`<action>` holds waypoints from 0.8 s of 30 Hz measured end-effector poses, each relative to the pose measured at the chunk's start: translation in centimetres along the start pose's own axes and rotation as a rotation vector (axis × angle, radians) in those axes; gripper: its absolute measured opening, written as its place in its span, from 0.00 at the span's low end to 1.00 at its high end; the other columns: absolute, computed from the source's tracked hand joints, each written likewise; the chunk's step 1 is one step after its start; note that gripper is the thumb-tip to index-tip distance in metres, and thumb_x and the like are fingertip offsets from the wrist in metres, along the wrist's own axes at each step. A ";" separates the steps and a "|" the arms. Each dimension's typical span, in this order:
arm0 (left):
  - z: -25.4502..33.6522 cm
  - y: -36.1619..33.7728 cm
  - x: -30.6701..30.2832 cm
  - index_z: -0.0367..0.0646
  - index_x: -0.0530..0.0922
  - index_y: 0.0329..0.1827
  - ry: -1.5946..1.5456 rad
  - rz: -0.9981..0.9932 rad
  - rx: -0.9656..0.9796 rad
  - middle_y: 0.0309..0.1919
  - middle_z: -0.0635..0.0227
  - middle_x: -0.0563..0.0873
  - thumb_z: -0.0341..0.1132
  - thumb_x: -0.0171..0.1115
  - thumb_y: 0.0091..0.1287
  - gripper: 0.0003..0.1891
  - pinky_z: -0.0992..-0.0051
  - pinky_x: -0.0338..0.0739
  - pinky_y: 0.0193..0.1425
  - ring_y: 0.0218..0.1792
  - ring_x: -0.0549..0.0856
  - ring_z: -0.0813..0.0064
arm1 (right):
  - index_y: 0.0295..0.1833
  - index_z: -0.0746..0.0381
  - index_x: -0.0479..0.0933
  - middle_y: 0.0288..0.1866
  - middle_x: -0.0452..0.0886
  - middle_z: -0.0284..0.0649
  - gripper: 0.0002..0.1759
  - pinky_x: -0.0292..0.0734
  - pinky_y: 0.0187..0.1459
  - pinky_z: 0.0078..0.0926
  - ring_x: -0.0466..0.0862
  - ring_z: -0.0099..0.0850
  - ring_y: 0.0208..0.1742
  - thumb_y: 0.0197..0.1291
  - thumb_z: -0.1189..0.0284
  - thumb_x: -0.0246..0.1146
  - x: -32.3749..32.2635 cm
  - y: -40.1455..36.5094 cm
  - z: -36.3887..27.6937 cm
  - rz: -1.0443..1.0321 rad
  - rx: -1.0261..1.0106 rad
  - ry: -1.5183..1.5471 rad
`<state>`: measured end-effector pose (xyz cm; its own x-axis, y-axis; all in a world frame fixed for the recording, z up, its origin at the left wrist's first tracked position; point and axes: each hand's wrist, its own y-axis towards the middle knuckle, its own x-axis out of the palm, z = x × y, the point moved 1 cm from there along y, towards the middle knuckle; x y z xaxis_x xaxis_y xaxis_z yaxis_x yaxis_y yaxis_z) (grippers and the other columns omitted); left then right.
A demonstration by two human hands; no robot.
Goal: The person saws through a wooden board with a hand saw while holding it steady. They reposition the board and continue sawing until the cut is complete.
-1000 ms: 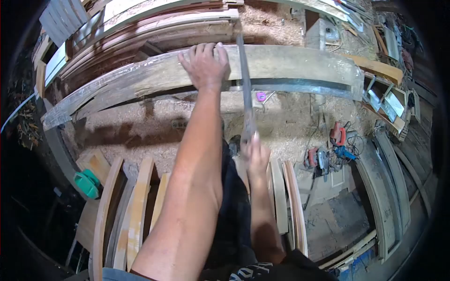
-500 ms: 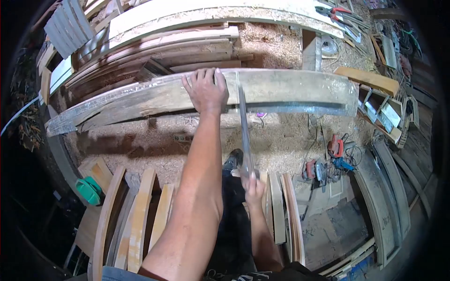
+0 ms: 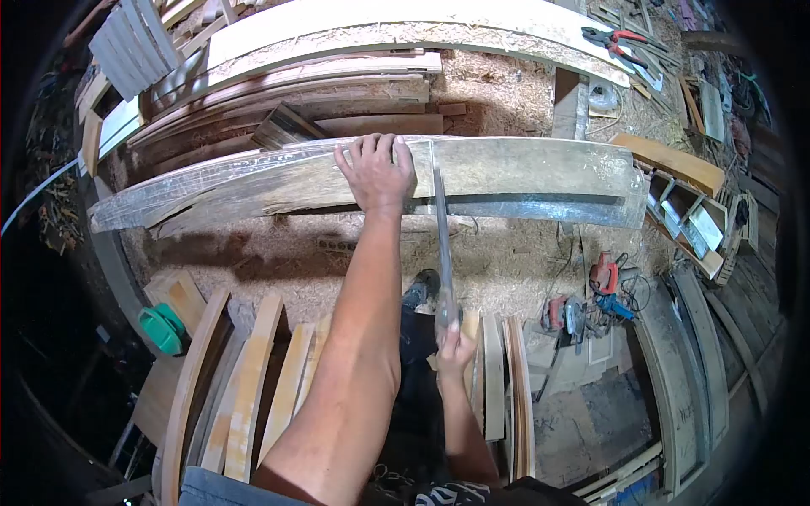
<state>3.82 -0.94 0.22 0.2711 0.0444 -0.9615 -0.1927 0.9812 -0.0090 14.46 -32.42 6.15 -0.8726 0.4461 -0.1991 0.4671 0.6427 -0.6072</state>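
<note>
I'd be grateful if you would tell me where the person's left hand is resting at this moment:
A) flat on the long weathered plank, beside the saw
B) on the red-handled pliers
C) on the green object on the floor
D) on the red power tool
A: the left hand lies spread flat on the plank, close beside the saw, whose handle end the right hand grips.

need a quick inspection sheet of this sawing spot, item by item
surface: floor covered in sawdust
job's things: plank lies crosswise; saw blade crosses it
clutter: power tools on the floor at right; pliers at top right; green object at left
hands: left hand pressed flat on the plank; right hand grips the saw handle
cables: cords tangled by the power tools
surroundings: stacked boards behind the plank; curved boards near the person's legs
</note>
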 end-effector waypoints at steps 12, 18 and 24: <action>-0.2 0.0 0.4 0.51 0.86 0.46 0.004 -0.008 -0.010 0.49 0.70 0.85 0.46 0.58 0.67 0.14 0.46 0.49 0.79 0.59 0.78 0.64 | 0.22 0.70 0.75 0.14 0.71 0.36 0.30 0.63 0.22 0.32 0.72 0.24 0.18 0.75 0.59 0.56 1.2 1.5 -1.8 0.063 -0.057 -0.172; 0.0 0.0 0.0 0.50 0.86 0.46 -0.012 -0.020 -0.003 0.47 0.68 0.85 0.45 0.54 0.71 0.15 0.46 0.50 0.78 0.59 0.78 0.63 | 0.22 0.70 0.75 0.13 0.71 0.39 0.30 0.62 0.22 0.34 0.71 0.27 0.17 0.76 0.59 0.54 6.2 9.3 -5.8 0.029 -0.125 -0.199; -0.2 0.2 0.1 0.50 0.87 0.46 -0.017 -0.051 -0.017 0.51 0.68 0.84 0.46 0.57 0.67 0.15 0.45 0.49 0.79 0.61 0.77 0.65 | 0.20 0.68 0.74 0.16 0.73 0.32 0.30 0.63 0.22 0.28 0.71 0.22 0.19 0.76 0.61 0.54 1.2 1.9 -2.9 0.063 -0.014 -0.093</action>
<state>3.59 -0.81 0.03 0.2974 -0.0023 -0.9547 -0.1943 0.9789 -0.0629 14.78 -28.83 6.98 -0.8507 0.4261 -0.3076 0.5226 0.6242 -0.5807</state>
